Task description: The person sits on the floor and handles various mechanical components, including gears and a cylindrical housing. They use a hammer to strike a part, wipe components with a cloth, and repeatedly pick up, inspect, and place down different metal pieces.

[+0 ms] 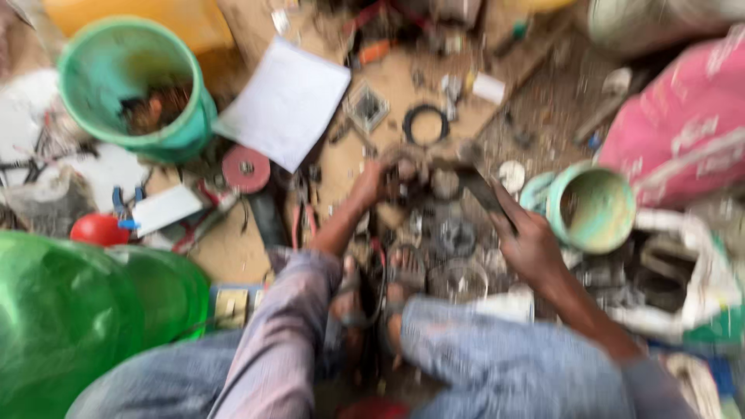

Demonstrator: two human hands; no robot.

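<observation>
The person sits on the floor [233, 256] with both feet drawn in, and the frame is heavily motion-blurred, so fine detail cannot be read. The left hand [371, 185] is closed on a small greyish metal part [415, 177] held just above the feet, at about 12 o'clock from the knees. The right hand [528, 244] is clamped on the dark handle of a long tool [481, 192], whose far end reaches to that metal part and appears to touch it; whether it is engaged or merely resting there cannot be told. Judged from this arrangement, the work on the part is under way and not finished: the part remains in hand, the tool remains applied, and loose round metal pieces [458, 237] lie directly beneath, between hands and feet. Around the work area, a large green bucket [128, 85] stands at 10 o'clock, a white sheet [283, 101] at 11 o'clock, a black ring [425, 124] at 12 o'clock, a small green tub [590, 208] at 3 o'clock just beside the right hand, and a red disc [246, 168] near the left forearm.
</observation>
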